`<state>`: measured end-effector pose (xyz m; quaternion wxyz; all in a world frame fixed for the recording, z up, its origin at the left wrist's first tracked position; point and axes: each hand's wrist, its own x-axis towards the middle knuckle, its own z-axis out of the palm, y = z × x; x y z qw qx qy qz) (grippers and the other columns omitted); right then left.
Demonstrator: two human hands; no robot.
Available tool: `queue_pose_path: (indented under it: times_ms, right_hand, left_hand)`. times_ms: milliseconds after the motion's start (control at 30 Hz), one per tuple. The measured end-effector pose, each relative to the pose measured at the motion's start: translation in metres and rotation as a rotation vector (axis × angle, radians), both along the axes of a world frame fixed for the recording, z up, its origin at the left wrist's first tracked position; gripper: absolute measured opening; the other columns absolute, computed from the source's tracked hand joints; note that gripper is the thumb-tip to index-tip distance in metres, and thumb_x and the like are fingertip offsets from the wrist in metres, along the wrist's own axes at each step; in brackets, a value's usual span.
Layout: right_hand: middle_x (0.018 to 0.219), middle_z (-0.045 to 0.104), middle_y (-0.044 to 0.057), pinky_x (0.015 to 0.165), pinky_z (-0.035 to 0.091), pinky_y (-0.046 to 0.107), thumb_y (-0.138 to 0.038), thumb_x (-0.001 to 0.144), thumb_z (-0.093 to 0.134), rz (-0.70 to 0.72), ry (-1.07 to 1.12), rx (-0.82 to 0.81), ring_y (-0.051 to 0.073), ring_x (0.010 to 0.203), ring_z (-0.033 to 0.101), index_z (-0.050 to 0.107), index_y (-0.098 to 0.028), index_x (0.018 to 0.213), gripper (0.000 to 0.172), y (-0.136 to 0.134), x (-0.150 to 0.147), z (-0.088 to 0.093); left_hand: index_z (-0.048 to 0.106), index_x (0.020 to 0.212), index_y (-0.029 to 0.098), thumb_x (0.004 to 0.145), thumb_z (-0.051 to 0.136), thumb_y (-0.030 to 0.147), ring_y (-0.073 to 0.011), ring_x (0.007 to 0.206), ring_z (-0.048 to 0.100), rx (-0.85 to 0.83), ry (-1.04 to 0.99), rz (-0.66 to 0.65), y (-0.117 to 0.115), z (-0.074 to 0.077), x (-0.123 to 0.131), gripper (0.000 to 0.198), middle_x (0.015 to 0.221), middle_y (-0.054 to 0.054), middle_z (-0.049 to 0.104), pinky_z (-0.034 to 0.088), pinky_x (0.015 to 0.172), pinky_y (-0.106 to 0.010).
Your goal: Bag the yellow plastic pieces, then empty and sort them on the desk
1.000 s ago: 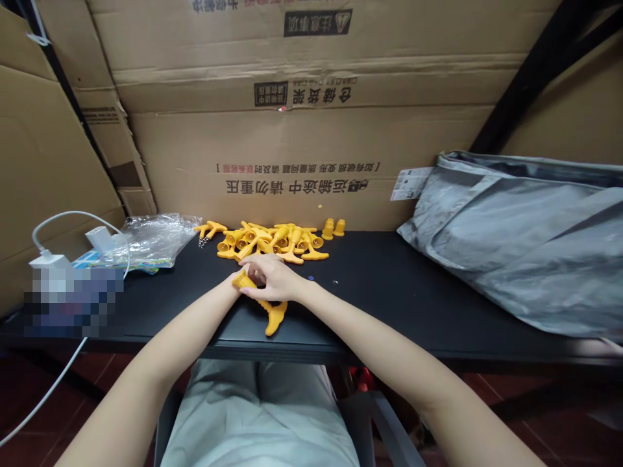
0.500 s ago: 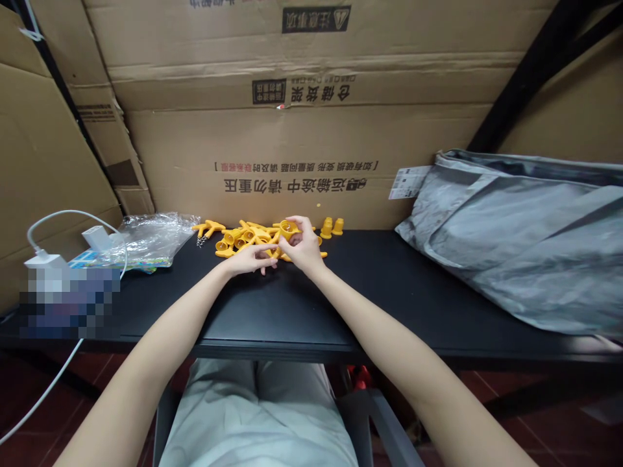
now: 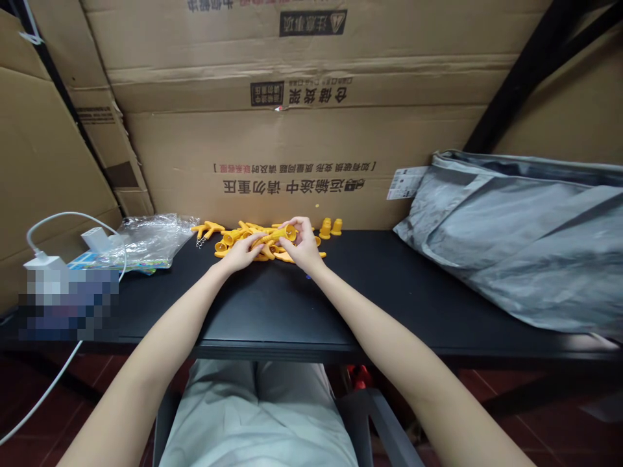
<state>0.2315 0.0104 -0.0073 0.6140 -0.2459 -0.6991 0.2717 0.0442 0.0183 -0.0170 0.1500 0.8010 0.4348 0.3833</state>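
Over a pile of yellow plastic parts [image 3: 233,239] on the black table, my two hands hold a yellow piece between them. Its flared, cup-shaped end [image 3: 291,232] points right, and my right hand [image 3: 305,246] pinches it there with thumb and fingers. My left hand [image 3: 241,253] is closed on the narrower yellow stem [image 3: 269,238] to the left. Cup and stem line up end to end; whether they are joined I cannot tell. Some forked parts and cups in the pile lie partly behind my hands.
Two yellow cups [image 3: 331,227] stand right of the pile. A grey bag [image 3: 516,240] fills the table's right side. At left lie clear plastic bags [image 3: 156,237], a white charger with cable [image 3: 45,269] and a blurred-out item. Cardboard [image 3: 292,143] backs the table.
My left hand has brought a yellow stem up to the cup in my right hand. The cup has tipped from facing upward to facing right. A small blue spot now shows below my right hand.
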Motion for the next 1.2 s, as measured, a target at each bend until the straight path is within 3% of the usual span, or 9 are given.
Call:
queue_pose_path:
  times_ms: [133, 267, 433, 633, 800, 1067, 1200]
  right_hand:
    - [0.104, 0.058, 0.006, 0.082, 0.052, 0.037, -0.031, 0.080, 0.054, -0.082, -0.170, 0.024, 0.018, 0.089, 0.062, 0.038, -0.025, 0.104, 0.029, 0.005, 0.007, -0.001]
    - [0.111, 0.061, 0.012, 0.090, 0.047, 0.043, -0.030, 0.083, 0.054, -0.247, -0.514, 0.147, 0.024, 0.102, 0.060, 0.049, -0.020, 0.109, 0.029, 0.014, 0.019, -0.004]
    - [0.120, 0.061, 0.015, 0.094, 0.043, 0.048, -0.029, 0.086, 0.054, -0.282, -0.799, 0.168, 0.027, 0.112, 0.056, 0.056, -0.019, 0.118, 0.033, 0.023, 0.030, -0.010]
    - [0.115, 0.064, 0.015, 0.088, 0.044, 0.042, -0.025, 0.086, 0.056, -0.314, -0.861, 0.145, 0.025, 0.104, 0.058, 0.058, -0.016, 0.117, 0.033, 0.023, 0.033, -0.005]
    - [0.117, 0.064, 0.014, 0.087, 0.040, 0.043, -0.026, 0.085, 0.057, -0.374, -0.913, 0.166, 0.028, 0.109, 0.055, 0.059, -0.018, 0.114, 0.030, 0.014, 0.033, 0.002]
    - [0.109, 0.067, 0.013, 0.092, 0.032, 0.045, -0.032, 0.089, 0.052, -0.417, -0.997, 0.183, 0.028, 0.107, 0.055, 0.063, -0.019, 0.103, 0.022, 0.006, 0.025, 0.007]
    - [0.105, 0.068, 0.013, 0.091, 0.030, 0.045, -0.024, 0.087, 0.051, -0.505, -0.995, 0.251, 0.029, 0.103, 0.056, 0.062, -0.018, 0.099, 0.017, 0.003, 0.022, 0.009]
  left_hand:
    - [0.058, 0.121, 0.018, 0.091, 0.046, 0.027, -0.0176, 0.089, 0.065, 0.093, 0.086, 0.154, -0.005, 0.006, -0.002, 0.034, 0.102, -0.007, 0.070, 0.048, 0.086, -0.030]
    - [0.059, 0.121, 0.019, 0.091, 0.047, 0.028, -0.0206, 0.095, 0.066, 0.152, 0.216, 0.304, -0.011, 0.013, -0.008, 0.033, 0.106, -0.009, 0.070, 0.047, 0.086, -0.030]
    - [0.059, 0.121, 0.021, 0.091, 0.049, 0.028, -0.0228, 0.101, 0.066, 0.165, 0.331, 0.373, -0.014, 0.016, -0.009, 0.033, 0.113, -0.009, 0.069, 0.048, 0.084, -0.030]
    - [0.058, 0.124, 0.021, 0.091, 0.048, 0.029, -0.0241, 0.099, 0.067, 0.180, 0.373, 0.398, -0.017, 0.017, -0.005, 0.035, 0.108, -0.010, 0.071, 0.049, 0.081, -0.030]
    - [0.058, 0.122, 0.020, 0.090, 0.049, 0.028, -0.0226, 0.096, 0.067, 0.193, 0.379, 0.396, -0.018, 0.018, -0.004, 0.034, 0.103, -0.009, 0.072, 0.048, 0.080, -0.028]
    - [0.059, 0.120, 0.020, 0.091, 0.046, 0.027, -0.0206, 0.096, 0.066, 0.269, 0.386, 0.299, -0.020, 0.015, 0.003, 0.033, 0.107, -0.008, 0.071, 0.048, 0.078, -0.027]
    - [0.060, 0.117, 0.018, 0.090, 0.047, 0.028, -0.0192, 0.088, 0.067, 0.246, 0.375, 0.300, -0.021, 0.015, 0.005, 0.031, 0.094, -0.007, 0.072, 0.046, 0.073, -0.025]
